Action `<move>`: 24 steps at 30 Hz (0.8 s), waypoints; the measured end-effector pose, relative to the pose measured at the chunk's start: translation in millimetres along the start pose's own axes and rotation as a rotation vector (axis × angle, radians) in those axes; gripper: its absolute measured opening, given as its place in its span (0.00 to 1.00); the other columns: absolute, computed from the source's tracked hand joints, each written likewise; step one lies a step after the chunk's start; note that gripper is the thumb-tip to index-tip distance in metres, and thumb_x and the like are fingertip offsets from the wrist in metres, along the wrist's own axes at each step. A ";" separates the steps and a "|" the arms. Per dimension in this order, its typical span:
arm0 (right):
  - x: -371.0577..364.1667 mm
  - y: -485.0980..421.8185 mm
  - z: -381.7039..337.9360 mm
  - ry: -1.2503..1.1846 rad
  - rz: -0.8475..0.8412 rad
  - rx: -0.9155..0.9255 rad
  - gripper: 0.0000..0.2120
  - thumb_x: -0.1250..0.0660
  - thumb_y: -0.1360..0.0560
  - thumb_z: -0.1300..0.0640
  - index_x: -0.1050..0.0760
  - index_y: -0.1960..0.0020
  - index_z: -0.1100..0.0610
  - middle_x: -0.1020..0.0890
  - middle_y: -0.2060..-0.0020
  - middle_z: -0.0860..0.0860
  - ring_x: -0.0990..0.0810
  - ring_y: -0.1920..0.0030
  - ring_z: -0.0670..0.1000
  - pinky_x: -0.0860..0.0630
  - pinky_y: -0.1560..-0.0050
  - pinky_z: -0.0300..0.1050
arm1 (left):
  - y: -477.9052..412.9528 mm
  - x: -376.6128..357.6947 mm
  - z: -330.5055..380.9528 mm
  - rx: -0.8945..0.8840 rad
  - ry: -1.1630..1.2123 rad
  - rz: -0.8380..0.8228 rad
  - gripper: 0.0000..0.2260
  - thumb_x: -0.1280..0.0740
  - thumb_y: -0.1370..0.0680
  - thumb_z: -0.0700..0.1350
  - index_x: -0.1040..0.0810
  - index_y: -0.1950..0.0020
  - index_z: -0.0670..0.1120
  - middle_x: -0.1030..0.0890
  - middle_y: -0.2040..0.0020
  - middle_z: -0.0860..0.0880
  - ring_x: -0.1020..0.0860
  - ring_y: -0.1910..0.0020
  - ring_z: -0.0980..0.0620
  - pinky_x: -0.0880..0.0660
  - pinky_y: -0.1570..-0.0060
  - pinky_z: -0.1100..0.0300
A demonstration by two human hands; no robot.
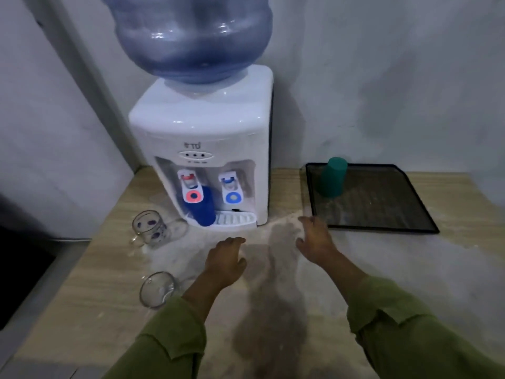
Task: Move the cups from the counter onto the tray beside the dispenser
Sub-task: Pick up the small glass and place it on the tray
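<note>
One green cup (332, 177) at tray (388, 229) back-left corner

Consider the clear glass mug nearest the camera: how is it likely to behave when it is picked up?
The clear glass mug looks like rigid glass, so probably fragile if knocked on the counter. Its smooth wall may be slippery. It seems empty, so likely light; a handle is hard to make out.

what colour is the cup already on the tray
Green, a teal shade. The cup stands upside down at the tray's far left corner, clearest in the head view.
</note>
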State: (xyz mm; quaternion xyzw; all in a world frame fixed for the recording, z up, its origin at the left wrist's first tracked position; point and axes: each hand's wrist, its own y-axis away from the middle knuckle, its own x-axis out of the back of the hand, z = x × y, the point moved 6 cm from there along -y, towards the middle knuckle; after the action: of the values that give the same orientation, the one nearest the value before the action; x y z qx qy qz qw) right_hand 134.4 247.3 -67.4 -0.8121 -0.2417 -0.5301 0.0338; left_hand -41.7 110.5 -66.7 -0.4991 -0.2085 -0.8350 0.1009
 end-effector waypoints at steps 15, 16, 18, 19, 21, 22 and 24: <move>-98.7 62.7 -1.3 0.172 -0.320 0.037 0.36 0.39 0.24 0.44 0.54 0.23 0.48 0.60 0.22 0.58 0.60 0.23 0.62 0.51 0.24 0.59 | 73.8 44.0 -122.2 0.201 -0.110 0.171 0.25 0.32 0.28 0.57 0.30 0.33 0.52 0.26 0.32 0.48 0.31 0.30 0.46 0.42 0.27 0.42; -99.4 63.3 -0.3 0.175 -0.312 0.040 0.36 0.39 0.24 0.44 0.55 0.23 0.48 0.60 0.23 0.57 0.60 0.23 0.61 0.52 0.24 0.59 | 77.1 43.6 -124.5 0.182 -0.086 0.179 0.27 0.30 0.30 0.58 0.29 0.33 0.52 0.26 0.32 0.48 0.31 0.31 0.46 0.38 0.29 0.44; -100.5 64.9 0.5 0.182 -0.302 0.043 0.37 0.39 0.24 0.44 0.56 0.23 0.49 0.61 0.23 0.57 0.61 0.23 0.61 0.53 0.24 0.58 | 84.3 41.6 -127.0 0.128 -0.031 0.173 0.29 0.28 0.31 0.55 0.29 0.32 0.49 0.27 0.32 0.47 0.31 0.32 0.45 0.31 0.33 0.47; -100.6 65.5 1.0 0.180 -0.301 0.042 0.37 0.39 0.24 0.44 0.56 0.23 0.49 0.61 0.23 0.57 0.61 0.23 0.61 0.54 0.24 0.58 | 86.8 40.5 -127.9 0.104 -0.015 0.162 0.29 0.27 0.31 0.53 0.30 0.32 0.48 0.27 0.32 0.46 0.32 0.31 0.45 0.30 0.35 0.48; -100.7 65.2 1.9 0.171 -0.299 0.038 0.37 0.39 0.24 0.44 0.56 0.23 0.49 0.61 0.23 0.57 0.61 0.23 0.60 0.55 0.24 0.57 | 89.7 40.1 -128.6 0.068 -0.023 0.151 0.29 0.27 0.30 0.51 0.30 0.31 0.47 0.27 0.33 0.45 0.31 0.33 0.44 0.28 0.36 0.48; -100.7 64.7 2.1 0.168 -0.301 0.037 0.37 0.39 0.24 0.45 0.56 0.23 0.49 0.61 0.23 0.57 0.61 0.23 0.60 0.55 0.24 0.57 | 90.1 41.2 -128.2 0.056 -0.033 0.157 0.29 0.27 0.30 0.51 0.29 0.32 0.47 0.26 0.34 0.45 0.30 0.35 0.43 0.27 0.38 0.47; -99.7 63.0 2.4 0.168 -0.302 0.031 0.37 0.38 0.24 0.45 0.56 0.23 0.49 0.60 0.22 0.57 0.61 0.23 0.60 0.54 0.24 0.57 | 88.8 43.2 -126.2 0.047 -0.039 0.169 0.28 0.26 0.31 0.52 0.28 0.33 0.47 0.24 0.36 0.45 0.28 0.38 0.43 0.25 0.40 0.48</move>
State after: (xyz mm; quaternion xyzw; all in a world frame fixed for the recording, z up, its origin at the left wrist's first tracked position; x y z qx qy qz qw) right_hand 131.4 156.9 -143.2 -0.7188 -0.3653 -0.5914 -0.0137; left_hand -128.9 -23.7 -59.2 -0.5287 -0.1869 -0.8084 0.1786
